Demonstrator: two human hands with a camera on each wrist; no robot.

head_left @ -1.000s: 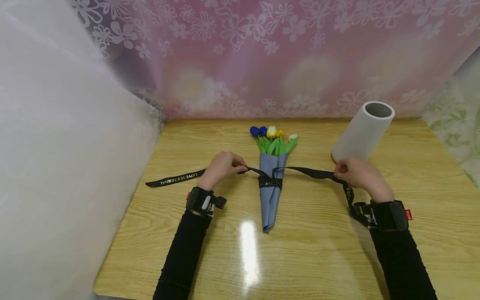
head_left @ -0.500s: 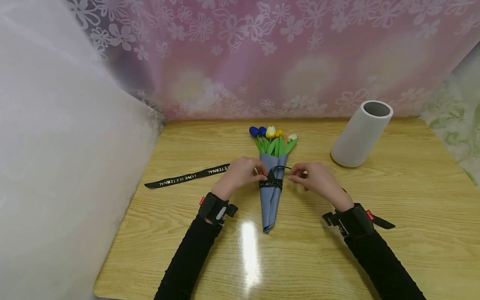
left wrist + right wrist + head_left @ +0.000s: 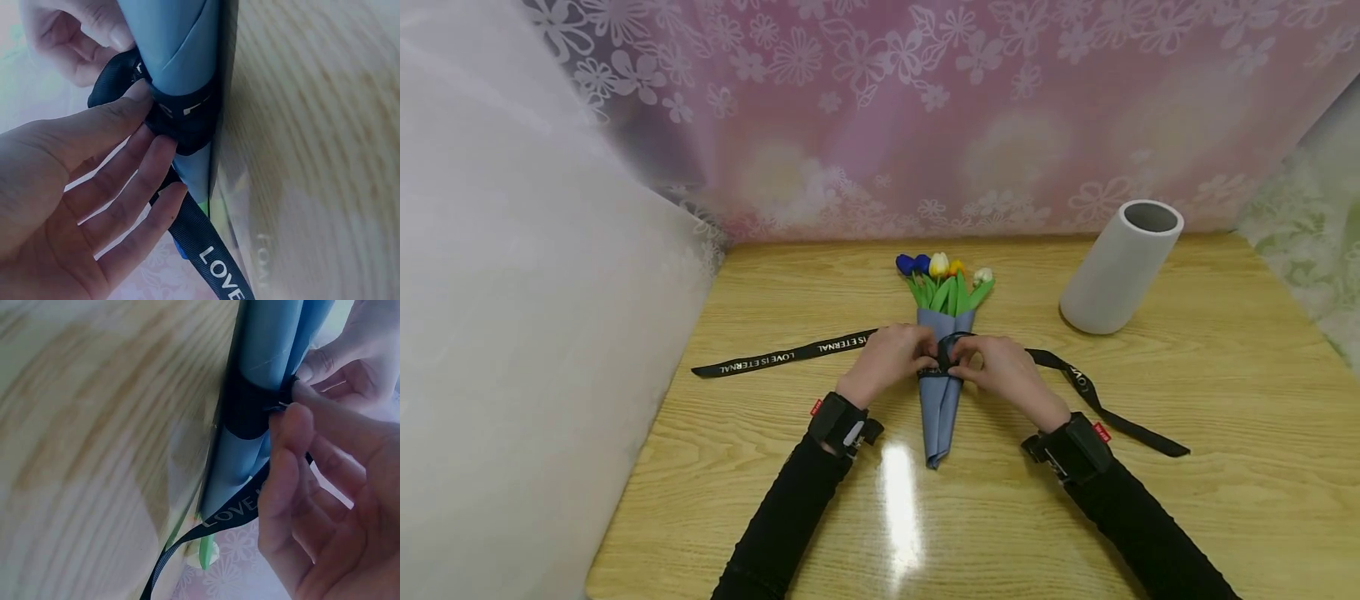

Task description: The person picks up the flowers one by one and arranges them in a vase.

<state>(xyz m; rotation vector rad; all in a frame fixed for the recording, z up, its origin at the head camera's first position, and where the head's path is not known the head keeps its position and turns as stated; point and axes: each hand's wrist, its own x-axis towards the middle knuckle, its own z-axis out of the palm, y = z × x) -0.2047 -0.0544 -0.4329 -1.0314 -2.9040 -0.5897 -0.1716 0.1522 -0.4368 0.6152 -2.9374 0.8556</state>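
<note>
A bouquet of tulips (image 3: 939, 265) in blue-grey wrapping paper (image 3: 938, 417) lies on the table, its blooms toward the back. Around its middle runs a black ribbon (image 3: 775, 358) printed with white letters, its two tails spreading left and right. My left hand (image 3: 891, 358) pinches the ribbon at the band's left side; in the left wrist view the thumb and forefinger meet on it while the other fingers are spread. From the right, my right hand (image 3: 1003, 375) pinches the ribbon near the knot. The knot itself is partly hidden by fingers.
A white vase (image 3: 1120, 271) stands at the back right of the wooden table (image 3: 850, 533). Behind the table hangs a pink flowered curtain (image 3: 880, 142), and a white sheet (image 3: 535, 333) covers the left side.
Both hands have come inward to the bouquet's middle, the right one farthest. The ribbon, earlier stretched out to both sides, now forms a small loop there, and its right tail lies on the table.
</note>
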